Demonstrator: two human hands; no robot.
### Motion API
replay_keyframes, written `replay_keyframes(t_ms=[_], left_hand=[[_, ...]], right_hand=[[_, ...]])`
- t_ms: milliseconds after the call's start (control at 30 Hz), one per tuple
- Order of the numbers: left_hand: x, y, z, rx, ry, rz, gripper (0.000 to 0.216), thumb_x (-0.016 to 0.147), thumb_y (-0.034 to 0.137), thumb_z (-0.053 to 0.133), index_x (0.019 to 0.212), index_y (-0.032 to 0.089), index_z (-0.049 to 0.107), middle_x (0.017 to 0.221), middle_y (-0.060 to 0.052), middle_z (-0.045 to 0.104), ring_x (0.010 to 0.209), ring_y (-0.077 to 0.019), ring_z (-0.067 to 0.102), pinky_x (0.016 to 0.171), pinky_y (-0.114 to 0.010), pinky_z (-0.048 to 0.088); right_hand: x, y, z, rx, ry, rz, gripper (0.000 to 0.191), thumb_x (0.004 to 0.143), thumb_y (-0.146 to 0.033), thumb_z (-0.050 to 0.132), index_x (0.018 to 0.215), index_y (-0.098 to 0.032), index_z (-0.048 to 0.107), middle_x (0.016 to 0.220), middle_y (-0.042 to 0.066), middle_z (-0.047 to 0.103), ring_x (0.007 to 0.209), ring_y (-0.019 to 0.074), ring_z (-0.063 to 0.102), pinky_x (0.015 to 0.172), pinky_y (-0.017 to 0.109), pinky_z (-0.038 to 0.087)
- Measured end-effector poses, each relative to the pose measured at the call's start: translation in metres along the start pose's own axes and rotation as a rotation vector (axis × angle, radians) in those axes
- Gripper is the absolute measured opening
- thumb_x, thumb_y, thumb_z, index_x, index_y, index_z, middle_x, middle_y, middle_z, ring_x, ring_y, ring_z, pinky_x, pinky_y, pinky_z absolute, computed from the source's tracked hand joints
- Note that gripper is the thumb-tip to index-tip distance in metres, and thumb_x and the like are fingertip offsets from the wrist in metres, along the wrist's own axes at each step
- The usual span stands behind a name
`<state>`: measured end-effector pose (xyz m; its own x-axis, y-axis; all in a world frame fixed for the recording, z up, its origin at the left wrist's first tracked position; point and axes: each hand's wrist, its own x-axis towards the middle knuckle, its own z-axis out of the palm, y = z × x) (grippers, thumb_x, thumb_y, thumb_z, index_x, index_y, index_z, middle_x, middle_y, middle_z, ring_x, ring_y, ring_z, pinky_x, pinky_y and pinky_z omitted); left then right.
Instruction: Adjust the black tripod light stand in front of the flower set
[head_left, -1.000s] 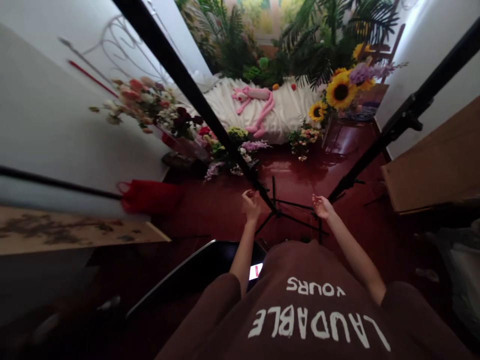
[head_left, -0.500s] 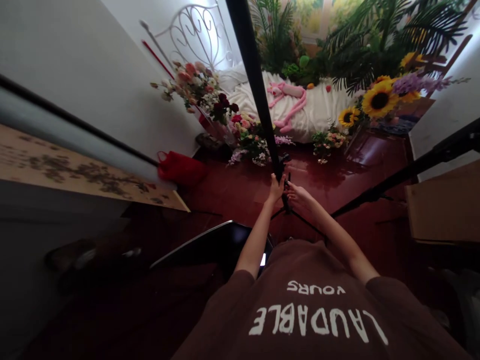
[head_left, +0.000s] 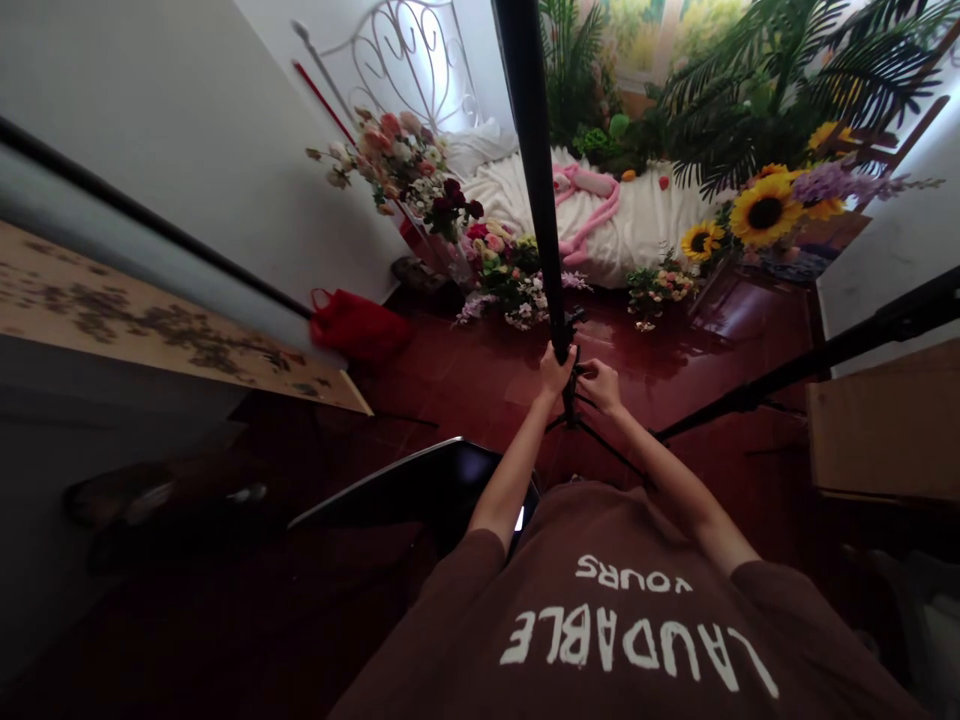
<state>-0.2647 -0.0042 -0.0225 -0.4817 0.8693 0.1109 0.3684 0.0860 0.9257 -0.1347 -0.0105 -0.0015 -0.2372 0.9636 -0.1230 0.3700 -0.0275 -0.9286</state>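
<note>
A tall black stand pole (head_left: 534, 170) rises in front of me from tripod legs (head_left: 600, 440) spread on the red floor. My left hand (head_left: 556, 368) is wrapped round the pole low down. Just to its right, my right hand (head_left: 600, 385) is closed on the clamp where the pole meets the legs. Both arms reach forward from my brown shirt.
A second black stand (head_left: 825, 355) slants across the right. Flower bunches (head_left: 502, 275), sunflowers (head_left: 765, 212) and a white bed with a pink toy (head_left: 592, 195) fill the back. A red bag (head_left: 356, 325) lies by the left wall, a dark panel (head_left: 405, 490) beside me, a wooden board (head_left: 885, 425) right.
A second ago both hands were apart and off the stand. They came together onto the pole, and the pole now stands nearly upright before me; my view shifted left.
</note>
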Motion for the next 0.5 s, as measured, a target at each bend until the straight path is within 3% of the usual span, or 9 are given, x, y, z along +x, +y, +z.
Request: replay_keyframes(t_ms=[100,200,500], left_hand=[[0.009,0.001,0.005,-0.048,0.036,-0.023,0.039,0.080,0.049,0.065,0.102,0.017,0.066,0.097,-0.011,0.074,0.087,-0.0223,0.071,0.075,-0.031,0.052],[0.018,0.004,0.010,-0.136,0.051,-0.038,0.040,0.074,0.054,0.069,0.085,0.016,0.069,0.079,-0.008,0.073,0.071,-0.0192,0.069,0.063,-0.028,0.051],[0.032,0.027,0.006,-0.294,0.088,0.029,0.038,0.067,0.047,0.073,0.054,0.018,0.052,0.048,0.003,0.052,0.044,-0.0079,0.049,0.043,-0.020,0.039]], right_hand=[[-0.006,0.000,0.001,-0.299,0.054,-0.112,0.020,0.090,-0.022,0.054,0.104,-0.026,0.067,0.107,0.004,0.073,0.098,0.0196,0.067,0.083,0.029,0.051],[-0.010,-0.002,0.000,-0.420,0.095,-0.165,0.024,0.090,-0.020,0.050,0.107,-0.024,0.067,0.106,0.005,0.073,0.094,0.0199,0.068,0.080,0.028,0.049],[-0.024,-0.018,-0.009,-0.332,0.031,-0.187,0.028,0.085,-0.022,0.057,0.112,-0.023,0.063,0.102,0.003,0.071,0.088,0.0187,0.068,0.074,0.028,0.050]])
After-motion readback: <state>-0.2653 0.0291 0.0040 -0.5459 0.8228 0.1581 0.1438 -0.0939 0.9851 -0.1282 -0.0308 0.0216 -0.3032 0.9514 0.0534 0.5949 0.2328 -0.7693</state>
